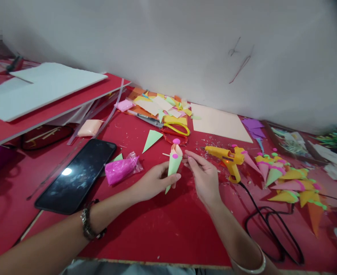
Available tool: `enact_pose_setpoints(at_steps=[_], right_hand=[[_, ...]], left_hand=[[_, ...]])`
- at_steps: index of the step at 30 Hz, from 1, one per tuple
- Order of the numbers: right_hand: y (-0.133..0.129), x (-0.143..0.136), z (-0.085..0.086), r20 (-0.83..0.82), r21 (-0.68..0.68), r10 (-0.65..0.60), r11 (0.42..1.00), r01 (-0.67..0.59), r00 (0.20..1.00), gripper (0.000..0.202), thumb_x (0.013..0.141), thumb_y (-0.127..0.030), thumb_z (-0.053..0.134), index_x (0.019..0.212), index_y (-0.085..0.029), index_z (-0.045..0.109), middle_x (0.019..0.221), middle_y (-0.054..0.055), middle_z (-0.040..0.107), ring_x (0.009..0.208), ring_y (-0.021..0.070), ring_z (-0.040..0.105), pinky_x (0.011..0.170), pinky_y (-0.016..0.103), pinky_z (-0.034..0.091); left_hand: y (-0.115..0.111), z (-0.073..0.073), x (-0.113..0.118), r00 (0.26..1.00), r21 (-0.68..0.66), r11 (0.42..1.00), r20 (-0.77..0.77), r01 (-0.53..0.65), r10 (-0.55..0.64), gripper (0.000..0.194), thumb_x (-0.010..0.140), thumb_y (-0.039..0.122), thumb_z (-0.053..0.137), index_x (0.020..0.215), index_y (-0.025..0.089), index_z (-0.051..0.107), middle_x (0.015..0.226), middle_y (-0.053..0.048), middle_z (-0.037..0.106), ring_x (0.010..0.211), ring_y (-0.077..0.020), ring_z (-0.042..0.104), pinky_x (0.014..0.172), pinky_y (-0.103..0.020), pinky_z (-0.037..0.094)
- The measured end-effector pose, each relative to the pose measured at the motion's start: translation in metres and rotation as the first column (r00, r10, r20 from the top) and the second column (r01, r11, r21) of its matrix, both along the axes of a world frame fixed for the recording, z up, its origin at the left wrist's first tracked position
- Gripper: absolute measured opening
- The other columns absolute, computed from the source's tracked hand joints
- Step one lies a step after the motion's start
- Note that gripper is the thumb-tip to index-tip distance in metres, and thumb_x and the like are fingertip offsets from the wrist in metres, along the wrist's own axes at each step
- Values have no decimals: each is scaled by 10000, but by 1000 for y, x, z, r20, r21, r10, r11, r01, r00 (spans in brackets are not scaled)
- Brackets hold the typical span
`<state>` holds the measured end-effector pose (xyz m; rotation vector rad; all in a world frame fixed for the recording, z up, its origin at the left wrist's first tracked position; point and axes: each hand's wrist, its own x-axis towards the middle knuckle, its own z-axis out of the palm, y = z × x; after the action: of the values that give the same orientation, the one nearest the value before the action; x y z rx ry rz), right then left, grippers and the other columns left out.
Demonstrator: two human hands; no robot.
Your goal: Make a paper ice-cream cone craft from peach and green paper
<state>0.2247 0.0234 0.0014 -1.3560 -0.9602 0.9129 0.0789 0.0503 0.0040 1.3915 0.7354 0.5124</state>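
My left hand (158,179) is closed round a light green paper cone (173,165), its point downward. Peach-coloured material shows in the cone's mouth, with a pink ball on top and another on the front rim. Just right of the cone is my right hand (204,172), thumb and fingertips pinched together. Whatever lies between those fingertips is too small to make out. A yellow glue gun (228,158) with a small lit orange light lies to the right of that hand. Left of my left hand rests a bag of bright pink clay (121,170).
Finished paper cones (291,179) lie at the right, near the glue gun's black cord (267,225). Yellow-handled scissors (175,128) and paper scraps (162,105) are at the back. A phone (76,175) lies left, below a raised red board (115,81).
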Motion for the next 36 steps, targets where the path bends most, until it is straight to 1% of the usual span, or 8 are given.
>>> enact_pose_setpoints(at_steps=[3,9,15,22,25,29,33,36], right_hand=[[0,0,-1,-53,3,18,1000,-17,998,182,744,-275,551,884,-201,641,842,24,672,746,148,626,703,299,513],[-1,0,2,0,14,16,1000,-16,1000,119,725,-284,577,755,-181,627,566,-29,579,473,80,528,456,204,441],[-2,-1,4,29,39,-1,999,0,1000,173,745,-250,548,889,-205,632,766,10,661,689,119,605,667,262,490],[-2,1,5,20,132,-49,990,46,999,52,723,-231,589,752,-188,590,608,-38,592,519,67,544,517,189,459],[-3,1,7,67,121,-56,992,48,996,88,715,-218,602,799,-205,624,665,-28,620,584,75,573,563,189,477],[-5,-1,10,65,120,-14,993,7,998,128,743,-225,570,852,-211,637,789,6,665,696,124,626,661,258,511],[-8,-3,11,117,158,3,987,-22,993,113,756,-213,558,833,-223,640,730,-12,642,582,97,601,578,234,506],[-9,-4,14,229,214,24,974,-74,973,99,738,-184,579,798,-231,643,765,-11,602,629,93,576,568,216,483]], left_hand=[[0,-2,0,1000,-7,1000,-2,-1,1,257,781,353,492,944,155,474,639,39,517,455,-56,445,410,-162,350],[-1,-1,-1,999,-3,1000,14,29,-29,208,795,333,481,902,154,467,660,37,510,464,-49,450,422,-156,363],[-1,-4,0,998,3,999,47,36,-37,193,797,329,483,877,155,457,669,37,507,486,-53,466,462,-168,387],[0,-8,-1,989,-20,993,90,117,-115,193,792,332,493,805,145,445,693,25,495,515,-64,482,513,-200,407],[0,-8,-1,988,-14,991,78,134,-133,197,795,337,488,793,144,451,695,26,495,520,-63,482,524,-201,407],[0,-7,-1,989,-24,991,72,135,-133,200,789,342,494,832,150,459,687,35,489,522,-65,477,527,-202,407],[0,-8,-1,987,-20,990,74,143,-141,187,789,328,498,851,156,459,641,52,456,531,-72,478,527,-202,405],[-1,-8,-1,984,-19,987,78,162,-160,180,787,325,504,804,153,452,644,51,457,536,-68,482,528,-197,410]])
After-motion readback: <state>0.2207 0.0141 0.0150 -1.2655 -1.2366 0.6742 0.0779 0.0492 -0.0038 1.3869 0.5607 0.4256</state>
